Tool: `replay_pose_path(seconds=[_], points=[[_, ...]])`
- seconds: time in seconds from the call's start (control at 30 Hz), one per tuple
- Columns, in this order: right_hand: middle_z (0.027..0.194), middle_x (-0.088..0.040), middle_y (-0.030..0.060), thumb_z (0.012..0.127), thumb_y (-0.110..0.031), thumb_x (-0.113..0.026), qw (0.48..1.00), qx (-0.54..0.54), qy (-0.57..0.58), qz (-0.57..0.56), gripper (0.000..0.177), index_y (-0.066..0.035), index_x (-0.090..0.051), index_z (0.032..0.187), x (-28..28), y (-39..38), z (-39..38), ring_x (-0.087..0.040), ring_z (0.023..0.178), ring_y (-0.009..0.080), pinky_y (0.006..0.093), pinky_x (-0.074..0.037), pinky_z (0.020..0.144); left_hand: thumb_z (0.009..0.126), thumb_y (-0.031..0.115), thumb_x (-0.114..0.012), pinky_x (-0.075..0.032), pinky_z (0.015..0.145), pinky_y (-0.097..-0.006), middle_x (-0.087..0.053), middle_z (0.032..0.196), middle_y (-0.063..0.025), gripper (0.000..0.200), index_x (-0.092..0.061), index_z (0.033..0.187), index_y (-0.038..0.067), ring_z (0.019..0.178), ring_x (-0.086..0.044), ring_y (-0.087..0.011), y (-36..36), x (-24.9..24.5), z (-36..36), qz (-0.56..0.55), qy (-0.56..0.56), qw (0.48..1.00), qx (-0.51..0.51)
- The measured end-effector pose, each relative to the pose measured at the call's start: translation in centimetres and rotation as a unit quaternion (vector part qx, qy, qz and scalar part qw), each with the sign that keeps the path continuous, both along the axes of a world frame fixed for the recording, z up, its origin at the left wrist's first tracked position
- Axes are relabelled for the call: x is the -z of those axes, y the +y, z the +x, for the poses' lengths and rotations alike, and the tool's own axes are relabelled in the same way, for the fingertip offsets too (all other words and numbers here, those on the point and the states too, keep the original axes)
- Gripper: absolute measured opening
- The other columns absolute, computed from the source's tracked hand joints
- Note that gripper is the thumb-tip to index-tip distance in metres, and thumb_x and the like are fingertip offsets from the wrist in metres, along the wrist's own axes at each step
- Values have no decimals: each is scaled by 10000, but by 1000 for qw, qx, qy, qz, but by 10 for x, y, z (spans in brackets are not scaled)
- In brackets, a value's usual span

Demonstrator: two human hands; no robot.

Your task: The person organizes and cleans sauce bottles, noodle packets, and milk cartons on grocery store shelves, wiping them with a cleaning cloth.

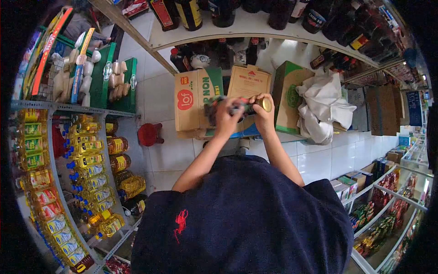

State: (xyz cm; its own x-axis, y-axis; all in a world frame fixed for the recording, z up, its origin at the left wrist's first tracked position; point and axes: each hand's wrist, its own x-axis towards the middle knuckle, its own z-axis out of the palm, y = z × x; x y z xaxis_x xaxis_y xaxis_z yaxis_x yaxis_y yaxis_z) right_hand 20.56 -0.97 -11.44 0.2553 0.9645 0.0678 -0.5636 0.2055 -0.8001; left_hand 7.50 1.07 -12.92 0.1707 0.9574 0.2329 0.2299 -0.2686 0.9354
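My right hand (263, 114) is closed around a jar with a round gold lid (267, 105); the lid faces right and the jar lies roughly sideways. My left hand (227, 118) is closed on a dark, multicoloured bundle (211, 111) that looks like a cloth, pressed toward the jar's other end. Motion blurs the bundle, and my fingers hide most of the jar's body. Both hands are above open cardboard boxes: a tan box with a red label (185, 101) on the left and a brown box (250, 84) behind.
Dark sauce bottles (221, 13) line the shelf (246, 39) ahead. A green box (286, 86) with white crumpled sacking (324, 107) stands to the right. Oil bottles (93, 171) fill the left rack, near a red stool (148, 134). Glass cases (388, 196) stand at the lower right.
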Motion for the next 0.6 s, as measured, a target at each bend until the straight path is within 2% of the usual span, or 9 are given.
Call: replay_pose_path(seconds=[0.07,0.13,0.2,0.27,0.33,0.4,0.43,0.5,0.6], points=[[834,-503,87,682,-16,-578,999,42,-12,-29,268,-52,-428,901,2,0,7,-495,843,214,352,-395,816,749,199,-620,-385,816,-373,-570,905,-118,265,-539,950,47,907,-530,-277,-2,-23,13,80,21,996,28],[838,-501,88,690,-15,-570,999,45,0,-14,263,-58,-430,908,5,-2,12,-493,848,225,358,-397,817,748,199,-622,-389,807,-376,-569,898,-121,261,-534,939,44,899,-532,-279,7,8,2,114,71,991,22],[836,-498,92,699,-6,-560,992,30,116,-34,266,-68,-431,923,7,-5,15,-493,848,232,365,-397,822,747,200,-623,-394,798,-379,-568,892,-124,258,-530,929,42,891,-535,-281,12,31,-18,149,125,981,19],[835,-496,96,711,0,-545,992,30,116,-26,261,-75,-427,932,14,-5,16,-493,855,240,370,-400,824,770,202,-602,-402,777,-388,-571,896,-119,229,-530,920,44,881,-541,-281,15,40,-30,-135,50,988,-63],[836,-498,94,723,-8,-536,997,53,50,-26,244,-73,-420,928,20,-3,16,-494,859,235,367,-401,823,809,210,-562,-409,758,-383,-574,902,-112,195,-535,921,53,876,-546,-274,14,13,-20,-149,50,987,-44],[837,-500,93,729,-14,-532,996,64,49,-30,232,-73,-420,924,11,0,11,-495,858,229,363,-401,822,796,201,-572,-411,749,-366,-576,914,-107,180,-541,916,71,891,-546,-267,7,-4,1,107,61,991,56],[837,-502,92,734,-19,-528,996,73,46,-35,221,-72,-420,919,8,1,10,-496,858,224,359,-402,821,796,201,-572,-411,749,-366,-576,914,-107,180,-541,916,71,891,-546,-267,4,-10,7,107,61,991,56],[837,-516,84,723,-2,-537,994,76,70,-41,235,-64,-427,921,10,0,13,-507,846,205,338,-407,808,727,177,-624,-410,741,-358,-574,905,-102,210,-548,898,82,888,-543,-274,-2,-18,16,240,97,965,30],[846,-523,77,710,8,-555,989,71,121,-47,251,-64,-433,918,16,1,19,-520,830,183,319,-423,780,695,169,-645,-413,713,-375,-572,859,-101,220,-549,873,81,838,-547,-289,4,18,-6,232,168,957,-38]])
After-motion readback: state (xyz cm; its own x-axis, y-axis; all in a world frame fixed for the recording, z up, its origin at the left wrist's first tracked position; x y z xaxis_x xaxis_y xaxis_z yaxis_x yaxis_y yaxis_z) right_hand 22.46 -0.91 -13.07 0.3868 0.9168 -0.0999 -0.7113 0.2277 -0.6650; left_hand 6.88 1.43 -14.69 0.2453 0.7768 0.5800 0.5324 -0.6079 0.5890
